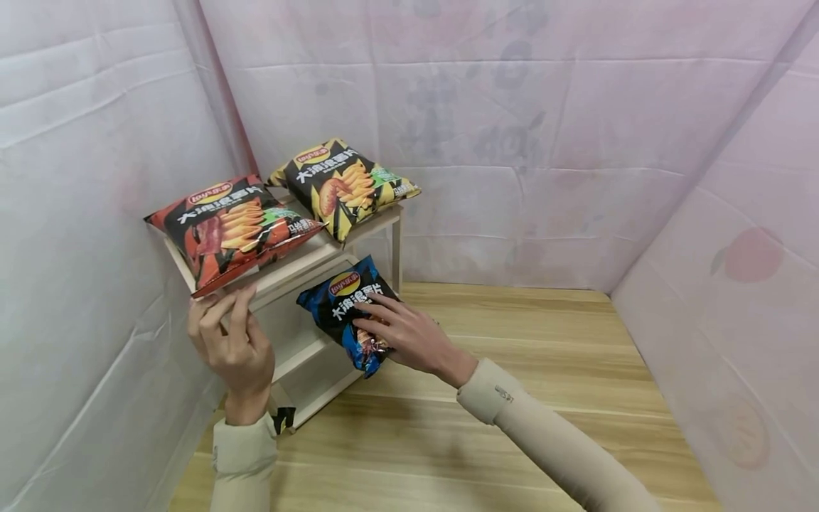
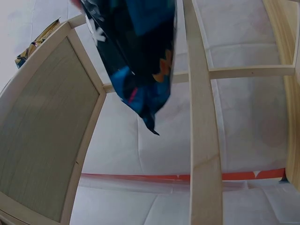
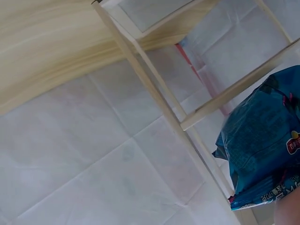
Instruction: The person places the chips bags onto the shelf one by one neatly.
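My right hand (image 1: 416, 334) grips a blue and black bag of potato chips (image 1: 345, 299) in front of the shelf's opening, with its fingers spread over the printed front. In the right wrist view the bag's blue back (image 3: 262, 131) fills the right side. My left hand (image 1: 233, 348) is raised at the front rail, fingers bent and fingertips right under the red chip bag (image 1: 237, 227). That red and black bag lies on the top tier of a pale wooden shelf (image 1: 301, 264). Beside it lies a yellow and black chip bag (image 1: 348, 181).
Below the top tier, the shelf has a lower rail (image 1: 307, 359) and open sides. A small black and yellow piece (image 1: 284, 419) shows beside the left cuff. White fabric walls (image 1: 512, 142) enclose the wood-grain table (image 1: 512, 341).
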### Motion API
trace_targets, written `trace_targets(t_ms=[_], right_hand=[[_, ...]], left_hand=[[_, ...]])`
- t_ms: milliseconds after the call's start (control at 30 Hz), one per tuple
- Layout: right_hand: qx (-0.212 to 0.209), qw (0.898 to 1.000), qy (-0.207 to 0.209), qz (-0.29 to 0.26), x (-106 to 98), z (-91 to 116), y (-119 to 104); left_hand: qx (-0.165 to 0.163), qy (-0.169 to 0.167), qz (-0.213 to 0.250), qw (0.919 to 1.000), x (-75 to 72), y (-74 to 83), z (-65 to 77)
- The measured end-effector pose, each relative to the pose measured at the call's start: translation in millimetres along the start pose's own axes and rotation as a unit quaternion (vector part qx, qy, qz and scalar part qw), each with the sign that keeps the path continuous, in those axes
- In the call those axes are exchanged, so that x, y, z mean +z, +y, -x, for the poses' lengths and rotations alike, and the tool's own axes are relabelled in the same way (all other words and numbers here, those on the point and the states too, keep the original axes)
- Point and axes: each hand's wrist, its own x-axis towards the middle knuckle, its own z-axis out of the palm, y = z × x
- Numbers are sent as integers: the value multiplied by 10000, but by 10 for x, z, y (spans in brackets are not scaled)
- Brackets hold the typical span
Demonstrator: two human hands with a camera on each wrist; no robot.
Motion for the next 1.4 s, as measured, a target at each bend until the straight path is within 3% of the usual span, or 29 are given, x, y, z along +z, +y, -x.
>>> trace_targets(t_ms=[233, 500, 1100, 1400], right_hand=[[-112, 9998, -78, 155, 102, -136, 70], [18, 9997, -180, -136, 191, -194, 122], [131, 9929, -1170, -172, 380, -181, 187], [425, 9899, -1094, -794, 420, -287, 289]], left_hand=[[-15, -20, -44, 10000, -2, -5, -4], [-6, -22, -79, 10000, -11, 23, -10], [73, 88, -19, 9999, 0, -80, 28], [58, 6, -14, 10000, -12, -72, 37]])
